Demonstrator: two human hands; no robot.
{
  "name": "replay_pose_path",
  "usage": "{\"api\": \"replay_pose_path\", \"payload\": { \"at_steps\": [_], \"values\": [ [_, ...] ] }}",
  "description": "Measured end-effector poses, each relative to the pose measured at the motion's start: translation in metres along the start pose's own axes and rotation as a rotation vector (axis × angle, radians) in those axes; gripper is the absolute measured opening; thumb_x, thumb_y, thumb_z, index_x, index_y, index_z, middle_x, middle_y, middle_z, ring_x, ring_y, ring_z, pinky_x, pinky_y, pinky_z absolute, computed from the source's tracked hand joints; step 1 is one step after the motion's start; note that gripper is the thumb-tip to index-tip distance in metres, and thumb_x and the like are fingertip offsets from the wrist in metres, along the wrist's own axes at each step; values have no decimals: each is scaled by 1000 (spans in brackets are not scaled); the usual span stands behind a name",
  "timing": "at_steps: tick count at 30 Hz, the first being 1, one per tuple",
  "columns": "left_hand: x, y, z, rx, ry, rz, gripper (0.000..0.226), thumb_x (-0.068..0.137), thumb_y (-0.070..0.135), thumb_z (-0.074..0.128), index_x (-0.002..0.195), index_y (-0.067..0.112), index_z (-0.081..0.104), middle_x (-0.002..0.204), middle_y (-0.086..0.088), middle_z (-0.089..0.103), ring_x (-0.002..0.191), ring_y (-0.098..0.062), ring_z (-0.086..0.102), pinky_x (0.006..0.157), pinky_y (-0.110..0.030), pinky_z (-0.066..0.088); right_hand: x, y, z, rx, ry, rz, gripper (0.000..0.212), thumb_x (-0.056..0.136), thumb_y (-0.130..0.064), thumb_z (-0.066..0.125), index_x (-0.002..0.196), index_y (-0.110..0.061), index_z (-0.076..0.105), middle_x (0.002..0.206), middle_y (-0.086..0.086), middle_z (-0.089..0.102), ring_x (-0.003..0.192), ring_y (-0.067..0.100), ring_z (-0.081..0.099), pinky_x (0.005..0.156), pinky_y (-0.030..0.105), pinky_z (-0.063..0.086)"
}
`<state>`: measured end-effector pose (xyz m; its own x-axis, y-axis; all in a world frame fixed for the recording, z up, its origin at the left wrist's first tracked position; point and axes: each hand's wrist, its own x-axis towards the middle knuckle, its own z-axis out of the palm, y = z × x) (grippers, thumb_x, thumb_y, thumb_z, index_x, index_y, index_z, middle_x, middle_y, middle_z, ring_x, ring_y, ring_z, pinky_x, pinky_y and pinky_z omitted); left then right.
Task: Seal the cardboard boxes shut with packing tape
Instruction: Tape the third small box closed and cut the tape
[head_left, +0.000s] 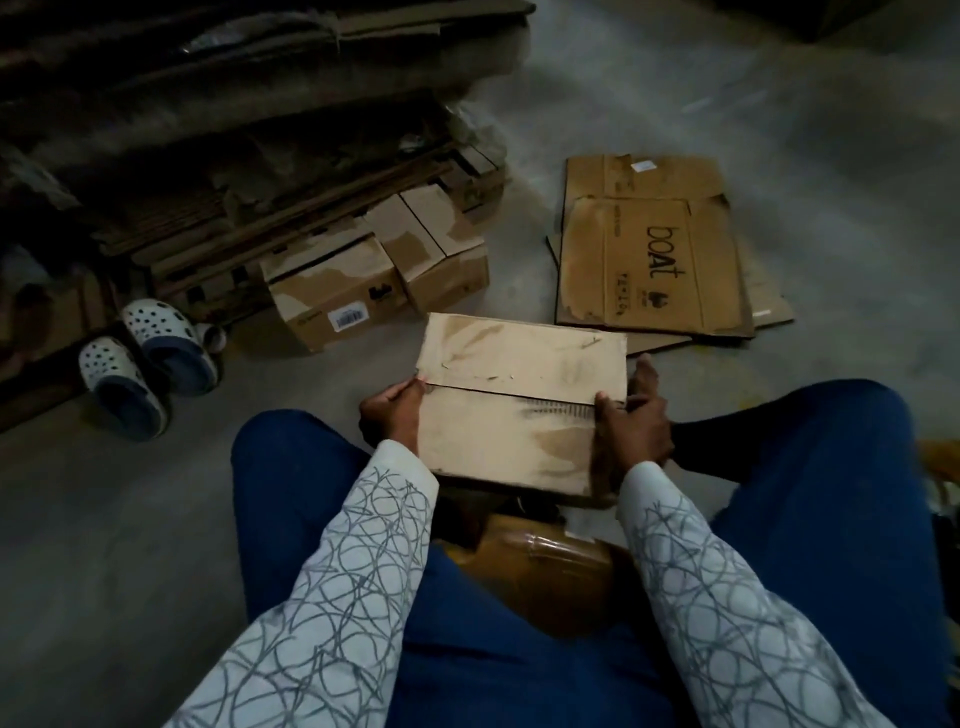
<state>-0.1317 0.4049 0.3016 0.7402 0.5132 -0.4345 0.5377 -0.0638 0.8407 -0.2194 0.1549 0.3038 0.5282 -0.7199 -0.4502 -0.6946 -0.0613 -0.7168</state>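
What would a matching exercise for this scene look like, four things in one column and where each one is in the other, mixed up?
Things
1. held box
2. pair of clogs
3. flattened boat carton
4. barcode box

Places
A. lying flat on the floor at the right, beyond the held box
B. gripped at its sides by the left hand and right hand
C. on the floor at the far left
D. standing on the floor, between the clogs and the flattened carton

Pairs: 1-B, 2-C, 3-A, 4-D
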Motion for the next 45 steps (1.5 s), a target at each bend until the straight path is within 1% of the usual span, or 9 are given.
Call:
{"api": "replay_pose_path", "payload": {
  "at_steps": [5, 17, 21, 24, 28, 32, 36, 41, 45],
  "values": [
    [11, -12, 0, 25, 3, -43, 39, 67, 43, 87, 98, 19, 81, 86, 9, 76, 85, -16, 70, 88, -30, 59, 8, 9, 19, -102, -41, 60, 50, 92, -53, 62, 124, -16, 68, 128, 13, 66, 118, 36, 61, 101, 38, 45],
    [23, -19, 16, 90, -15, -18, 40, 70, 40, 87, 101, 16, 79, 88, 7, 75, 86, -18, 70, 88, -32, 59, 19, 26, 29, 7, 4, 141, 45, 89, -48, 69, 125, -20, 71, 129, 12, 66, 121, 36, 59, 99, 33, 44],
    [15, -6, 22, 365, 67, 206, 26, 86, 28, 73, 104, 9, 78, 100, -10, 77, 91, -30, 70, 81, -29, 52, 18, 29, 34, 89, 15, 166, 47, 84, -51, 73, 123, -25, 72, 124, 10, 69, 118, 34, 61, 100, 33, 44],
    [11, 9, 34, 570, 148, 441, 23, 92, 19, 63, 84, 2, 76, 91, -23, 73, 82, -40, 66, 68, -30, 37, 16, 30, 39, 215, 34, 196, 49, 80, -52, 77, 121, -24, 73, 120, 5, 71, 115, 29, 63, 102, 32, 47],
    [35, 23, 55, 592, 206, 593, 23, 88, 19, 57, 70, 9, 68, 83, -20, 68, 76, -37, 61, 66, -36, 45, 19, 31, 55, 350, -10, 227, 44, 76, -54, 81, 109, -25, 77, 102, -3, 74, 103, 20, 66, 94, 28, 48],
    [80, 45, 80, 567, 247, 720, 19, 88, 19, 57, 89, 13, 74, 94, -12, 70, 88, -33, 61, 83, -43, 51, 27, 32, 90, 425, -86, 265, 30, 63, -57, 87, 82, -35, 80, 78, -9, 76, 85, 15, 72, 81, 38, 60],
    [159, 87, 119, 651, 220, 875, 22, 92, 24, 53, 91, 13, 72, 99, -12, 66, 97, -34, 57, 90, -47, 46, 83, -11, 140, 308, -212, 199, 54, 46, -70, 87, 69, -21, 79, 64, -1, 73, 67, 20, 73, 70, 50, 62],
    [282, 173, 192, 828, 173, 972, 40, 93, 37, 45, 112, 10, 68, 122, -19, 61, 115, -38, 54, 100, -45, 41, 177, -119, 210, 182, -191, -27, 50, 61, -63, 86, 61, -14, 76, 54, -2, 69, 57, 13, 71, 63, 34, 59],
    [362, 237, 252, 920, 88, 903, 53, 100, 39, 45, 144, 10, 47, 154, -20, 37, 140, -38, 35, 116, -43, 29, 222, -192, 260, 314, -264, -82, 35, 71, -41, 89, 67, -9, 75, 61, 3, 73, 59, 16, 73, 64, 41, 63]
  ]
}}
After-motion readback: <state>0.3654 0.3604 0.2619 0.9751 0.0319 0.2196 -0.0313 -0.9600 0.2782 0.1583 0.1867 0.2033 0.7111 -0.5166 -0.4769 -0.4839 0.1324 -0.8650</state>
